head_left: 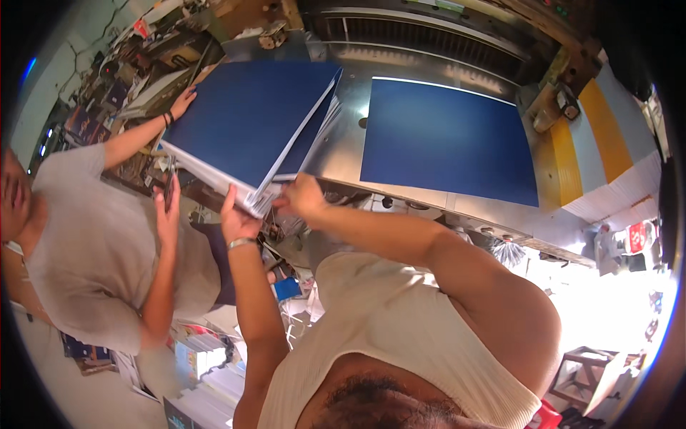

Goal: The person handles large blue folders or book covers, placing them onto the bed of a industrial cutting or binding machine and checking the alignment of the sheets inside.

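Note:
A thick stack of large sheets [250,114], dark blue on top with white edges, lies tilted over the metal table's left part. Its right side is fanned, with gaps between the layers. My left hand [240,220] grips the stack's near corner, thumb up along the edge. Beside it, my right hand [306,197] has its fingers closed at the white sheet edges of the same corner; the fingertips are partly hidden. A co-worker's hand [184,102] rests on the stack's far left edge, and that person's other hand [168,211] is raised near its near left side.
Another blue sheet or pile [446,143] lies flat on the metal table [346,146] to the right. A dark slotted machine part [421,43] spans the back. White and yellow paper stacks [607,143] stand at the right. The co-worker [121,236] stands close on my left.

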Motion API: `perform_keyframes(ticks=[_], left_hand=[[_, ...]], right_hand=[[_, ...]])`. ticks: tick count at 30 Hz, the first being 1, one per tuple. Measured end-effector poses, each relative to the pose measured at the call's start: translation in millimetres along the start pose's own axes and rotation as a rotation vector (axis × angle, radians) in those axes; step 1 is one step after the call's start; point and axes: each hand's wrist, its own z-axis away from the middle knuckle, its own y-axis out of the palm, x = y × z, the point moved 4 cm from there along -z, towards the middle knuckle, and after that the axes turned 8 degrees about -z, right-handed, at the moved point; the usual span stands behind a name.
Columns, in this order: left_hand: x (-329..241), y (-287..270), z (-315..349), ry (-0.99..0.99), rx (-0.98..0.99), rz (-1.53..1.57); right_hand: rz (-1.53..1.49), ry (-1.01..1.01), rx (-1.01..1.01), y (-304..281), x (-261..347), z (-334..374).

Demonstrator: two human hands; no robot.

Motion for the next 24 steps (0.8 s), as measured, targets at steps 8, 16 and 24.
perform_keyframes(ticks=[8, 16, 24], left_hand=[[-14.2, -32.7, 17.8, -0.041, -0.213, -0.123], [69.2, -45.2, 103.3, 0.848, -0.784, -0.794], [153.9, 194.6, 41.7, 1.09, 0.516, -1.405]], right_hand=[[0.519, -0.204, 0.63, -9.2, -33.3, 32.9], [1.14, -0.815, 0.145, -227.8, 158.8, 145.9], [1.723, -0.261, -0.296, -352.8, 211.8, 40.6]])
